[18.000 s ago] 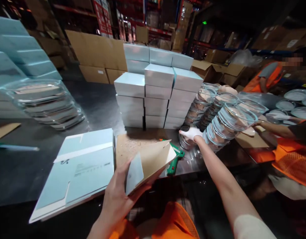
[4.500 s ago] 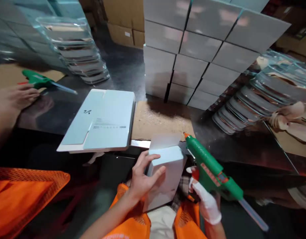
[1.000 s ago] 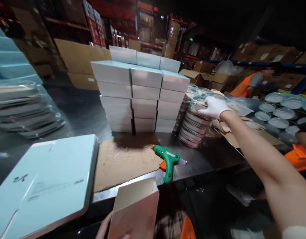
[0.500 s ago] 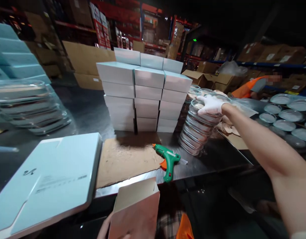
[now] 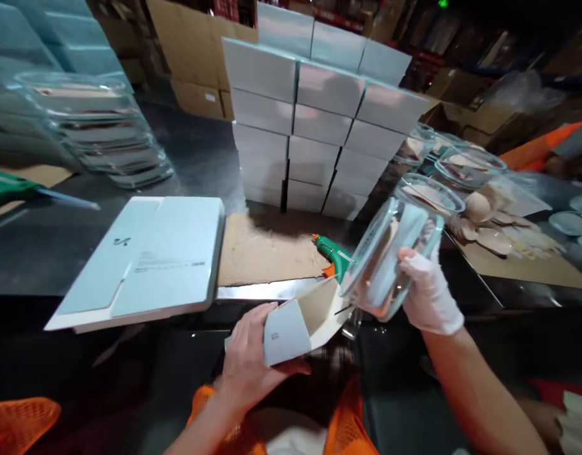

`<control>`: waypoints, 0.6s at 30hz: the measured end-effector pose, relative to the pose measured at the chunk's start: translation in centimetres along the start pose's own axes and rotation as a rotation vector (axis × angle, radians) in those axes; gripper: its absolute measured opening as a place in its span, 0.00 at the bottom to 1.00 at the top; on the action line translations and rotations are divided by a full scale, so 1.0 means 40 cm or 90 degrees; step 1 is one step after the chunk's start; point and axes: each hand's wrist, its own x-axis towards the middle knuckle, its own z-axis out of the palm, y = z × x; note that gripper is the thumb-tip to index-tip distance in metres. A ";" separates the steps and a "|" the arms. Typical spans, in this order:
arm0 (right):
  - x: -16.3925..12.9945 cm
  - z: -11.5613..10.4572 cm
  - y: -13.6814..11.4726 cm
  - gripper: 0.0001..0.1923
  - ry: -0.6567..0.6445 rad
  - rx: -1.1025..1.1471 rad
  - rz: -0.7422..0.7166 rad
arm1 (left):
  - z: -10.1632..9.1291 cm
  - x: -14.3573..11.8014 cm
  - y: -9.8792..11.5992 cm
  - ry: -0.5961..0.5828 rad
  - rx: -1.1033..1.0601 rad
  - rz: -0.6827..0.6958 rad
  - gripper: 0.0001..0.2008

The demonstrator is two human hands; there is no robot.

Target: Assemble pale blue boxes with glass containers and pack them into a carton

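My left hand is bare and wrapped round a small light-blue carton, its open end tilted up to the right. In a white glove, my right hand grips a clear oval plastic container with wrapped contents that I cannot make out. The container's lower edge is right by the carton's open flap; whether they touch is unclear. Just behind lies a green glue gun with an orange trigger, partly hidden by the container. It rests near a worn cardboard sheet.
Stacked white boxes rise behind the cardboard. Flat light-blue cartons lie at left, below a stack of clear containers. More containers and wooden spoons are at right. A person's orange sleeve shows beyond.
My right hand has come from the stack of clear containers at right towards the middle, bringing a container. My left hand has raised and turned the carton. The view has shifted.
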 end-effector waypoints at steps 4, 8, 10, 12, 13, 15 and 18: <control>-0.075 0.060 0.084 0.57 0.041 -0.032 -0.008 | 0.035 -0.024 0.015 0.009 -0.004 -0.008 0.54; -0.142 0.031 0.110 0.36 -0.152 -0.223 -0.164 | 0.060 -0.066 -0.022 0.017 -0.086 -0.211 0.56; -0.160 0.002 0.120 0.32 -0.320 -0.270 -0.209 | 0.072 -0.088 -0.044 0.006 -0.127 -0.267 0.55; -0.165 -0.020 0.142 0.34 -0.383 -0.258 -0.197 | 0.082 -0.113 -0.062 0.003 -0.162 -0.302 0.53; -0.165 -0.027 0.157 0.34 -0.369 -0.251 -0.188 | 0.085 -0.125 -0.070 0.009 -0.173 -0.313 0.52; -0.165 -0.033 0.189 0.33 -0.314 -0.249 -0.184 | 0.085 -0.145 -0.082 0.030 -0.178 -0.312 0.51; -0.165 -0.028 0.217 0.34 -0.332 -0.290 -0.200 | 0.075 -0.155 -0.099 0.053 -0.172 -0.251 0.48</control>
